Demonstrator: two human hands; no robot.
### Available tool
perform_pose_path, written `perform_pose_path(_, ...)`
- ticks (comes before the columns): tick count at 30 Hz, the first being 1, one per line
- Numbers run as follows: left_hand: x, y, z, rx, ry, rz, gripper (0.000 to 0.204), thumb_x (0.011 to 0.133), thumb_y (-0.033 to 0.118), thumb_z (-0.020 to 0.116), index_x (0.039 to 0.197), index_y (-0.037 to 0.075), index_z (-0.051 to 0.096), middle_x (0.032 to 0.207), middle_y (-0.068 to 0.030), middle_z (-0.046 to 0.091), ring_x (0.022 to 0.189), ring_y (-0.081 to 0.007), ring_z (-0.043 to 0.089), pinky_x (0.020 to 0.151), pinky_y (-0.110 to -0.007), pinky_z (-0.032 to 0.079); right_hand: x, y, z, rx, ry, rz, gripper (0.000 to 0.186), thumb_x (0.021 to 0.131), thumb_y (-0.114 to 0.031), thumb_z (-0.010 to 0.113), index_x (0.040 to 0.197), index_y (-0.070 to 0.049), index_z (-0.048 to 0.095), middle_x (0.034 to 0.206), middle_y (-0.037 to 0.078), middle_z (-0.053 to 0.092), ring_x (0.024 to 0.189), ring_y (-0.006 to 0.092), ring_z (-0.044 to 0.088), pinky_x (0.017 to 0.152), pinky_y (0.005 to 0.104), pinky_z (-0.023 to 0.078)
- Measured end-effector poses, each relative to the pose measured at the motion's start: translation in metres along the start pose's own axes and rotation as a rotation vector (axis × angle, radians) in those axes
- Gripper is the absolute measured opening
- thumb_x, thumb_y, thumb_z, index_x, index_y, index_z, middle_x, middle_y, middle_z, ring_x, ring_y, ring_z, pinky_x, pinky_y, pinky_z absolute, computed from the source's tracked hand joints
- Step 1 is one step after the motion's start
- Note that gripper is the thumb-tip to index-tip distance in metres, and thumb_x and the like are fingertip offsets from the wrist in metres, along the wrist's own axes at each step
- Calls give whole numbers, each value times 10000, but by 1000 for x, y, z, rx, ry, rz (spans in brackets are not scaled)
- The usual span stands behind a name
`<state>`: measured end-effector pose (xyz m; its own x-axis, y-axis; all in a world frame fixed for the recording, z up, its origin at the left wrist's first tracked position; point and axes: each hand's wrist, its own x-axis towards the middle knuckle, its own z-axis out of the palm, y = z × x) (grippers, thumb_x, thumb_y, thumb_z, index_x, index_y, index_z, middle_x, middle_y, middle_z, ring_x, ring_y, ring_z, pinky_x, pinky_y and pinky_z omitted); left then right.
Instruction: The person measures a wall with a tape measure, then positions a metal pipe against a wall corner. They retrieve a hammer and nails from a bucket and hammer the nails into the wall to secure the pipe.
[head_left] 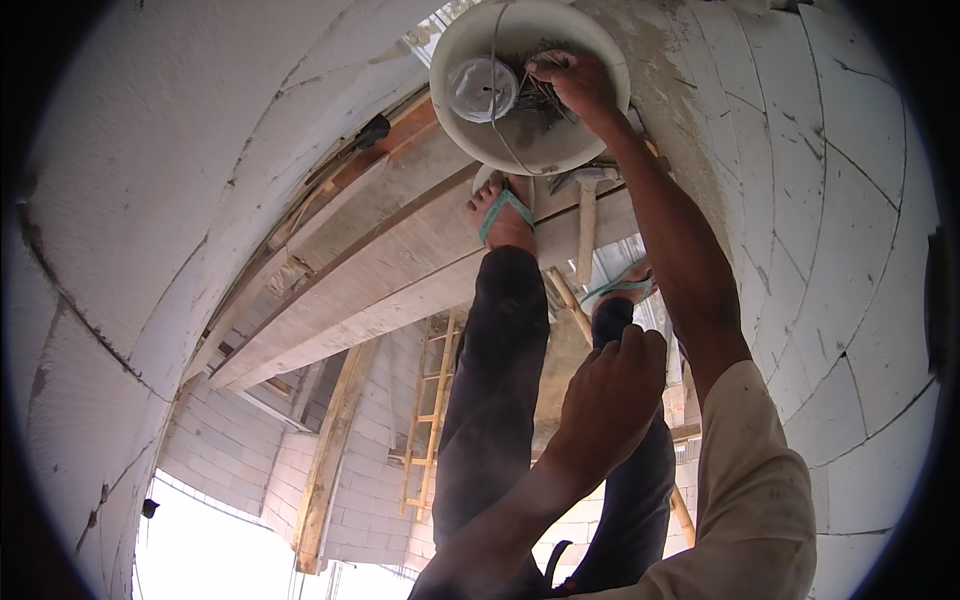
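A round, pale bucket [450, 125] stands at the top of the view, with a thin handle [494, 60] lying across its mouth. Dark, thin nails [543, 103] are heaped inside, beside a round bundle in clear plastic [482, 89]. My right hand [575, 88] reaches into the bucket, its fingers pinched together at the nails. Lower down, in front of my legs, my left hand [617, 388] is closed in a fist; whatever it may hold is hidden. A hammer [587, 225] with a wooden handle lies just below the bucket.
My sandalled feet [507, 212] are near wooden planks [350, 270] that run along a raised platform. Pale block walls [800, 200] curve close on both sides. Below are a wooden ladder [430, 425], an upright timber [335, 455] and open drops beside the planks.
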<state>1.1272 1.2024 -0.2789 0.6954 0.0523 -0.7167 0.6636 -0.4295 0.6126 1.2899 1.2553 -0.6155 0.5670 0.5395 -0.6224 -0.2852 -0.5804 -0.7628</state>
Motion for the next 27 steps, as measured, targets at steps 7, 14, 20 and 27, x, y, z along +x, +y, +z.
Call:
perform_pose_path(7,3,2,-4,19,1,-3,212,883,61,676,1008,21,509,920,-141,578,803,-288,687,703,-409,562,-21,-21,-3,315,269,-58,370,841,-335,817,983,2,765,855,63,742,790,135,645,764,333,510)
perform_pose_path(14,4,3,-2,29,-19,-5,191,900,73,652,1014,15,509,938,-148,579,809,-299,687,711,-415,566,-30,-29,-19,113,335,-169,336,836,-303,803,903,15,720,700,25,640,616,102,564,597,315,479)
perform_pose_path(20,4,4,-2,14,-22,-11,211,895,71,659,1033,19,509,939,-148,574,831,-302,685,719,-418,564,-28,-33,-35,422,25,-30,252,883,-266,719,855,-17,687,675,9,594,582,112,547,569,332,456)
perform_pose_path(27,5,3,-1,2,-39,-22,224,894,70,664,1050,9,516,959,-162,571,823,-317,678,715,-438,556,-2,-13,-37,737,-337,142,272,935,-272,574,883,-37,700,858,90,703,710,217,662,654,405,529)
